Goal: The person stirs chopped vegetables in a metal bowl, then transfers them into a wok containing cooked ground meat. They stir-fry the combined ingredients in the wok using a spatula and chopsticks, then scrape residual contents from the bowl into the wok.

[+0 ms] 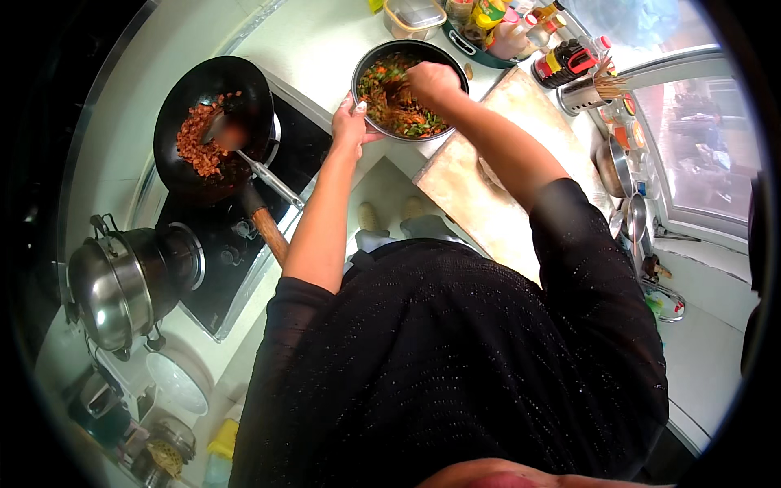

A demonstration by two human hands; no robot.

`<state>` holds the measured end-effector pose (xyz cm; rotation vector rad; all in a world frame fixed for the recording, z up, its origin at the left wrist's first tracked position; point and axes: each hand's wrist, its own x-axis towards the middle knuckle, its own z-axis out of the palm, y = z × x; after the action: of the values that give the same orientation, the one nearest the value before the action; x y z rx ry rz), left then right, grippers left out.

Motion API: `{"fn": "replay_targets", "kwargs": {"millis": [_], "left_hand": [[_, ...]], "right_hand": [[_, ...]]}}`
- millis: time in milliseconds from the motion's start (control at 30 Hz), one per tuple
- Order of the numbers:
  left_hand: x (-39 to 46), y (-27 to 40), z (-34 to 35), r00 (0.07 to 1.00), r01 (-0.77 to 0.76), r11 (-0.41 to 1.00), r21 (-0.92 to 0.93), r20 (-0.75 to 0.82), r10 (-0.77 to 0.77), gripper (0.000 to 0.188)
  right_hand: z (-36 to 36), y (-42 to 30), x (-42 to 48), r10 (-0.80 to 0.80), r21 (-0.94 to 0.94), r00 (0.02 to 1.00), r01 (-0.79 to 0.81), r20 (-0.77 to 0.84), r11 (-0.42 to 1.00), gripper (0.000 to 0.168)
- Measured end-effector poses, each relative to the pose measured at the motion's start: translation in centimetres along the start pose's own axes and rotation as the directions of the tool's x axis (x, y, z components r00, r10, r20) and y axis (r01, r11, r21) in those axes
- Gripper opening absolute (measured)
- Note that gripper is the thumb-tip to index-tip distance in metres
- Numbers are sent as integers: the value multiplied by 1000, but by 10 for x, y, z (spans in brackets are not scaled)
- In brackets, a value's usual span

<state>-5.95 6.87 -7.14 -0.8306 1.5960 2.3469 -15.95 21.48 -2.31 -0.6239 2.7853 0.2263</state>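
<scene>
A round dark pot (459, 120) holds a mix of chopped green and orange vegetables (421, 126). At its left rim, my left hand (354, 126) grips the pot, with white smears on the fingers. My right hand (434, 84) is curled over the pot's right side, above the vegetables; whether it holds a utensil is hidden. To the left, a black wok (174, 116) with a wooden handle (269, 233) stands on the hob, with browned diced food (196, 137) inside. A metal spatula (271, 178) rests in the wok, its handle leaning over the rim.
A large cutting board (457, 177) lies right of the pot. Behind stand a plastic container (415, 18), a tray (473, 53) of bottles, a dark sauce bottle (558, 64) and a metal holder of chopsticks (579, 96). A lidded steel steamer pot (110, 293) is at left, near a white bowl (178, 381).
</scene>
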Motion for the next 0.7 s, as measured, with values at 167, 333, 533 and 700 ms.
{"fn": "replay_targets", "kwargs": {"millis": [167, 333, 533, 700], "left_hand": [[5, -5, 0, 1000, -1, 1000, -28, -7, 1, 43], [8, -13, -5, 1000, -4, 999, -43, 18, 5, 41], [6, -12, -1, 1000, 3, 998, -56, 3, -2, 40], [8, -10, -2, 1000, 25, 997, -69, -1, -25, 39]], "right_hand": [[2, 21, -49, 5, -54, 1000, -4, 18, 999, 21], [-5, -17, -39, -131, -64, 990, 134, 50, 989, 21], [2, 20, -37, -9, 22, 1000, 9, 10, 1000, 20], [1, -13, -59, -114, -25, 993, 115, 10, 993, 19]]}}
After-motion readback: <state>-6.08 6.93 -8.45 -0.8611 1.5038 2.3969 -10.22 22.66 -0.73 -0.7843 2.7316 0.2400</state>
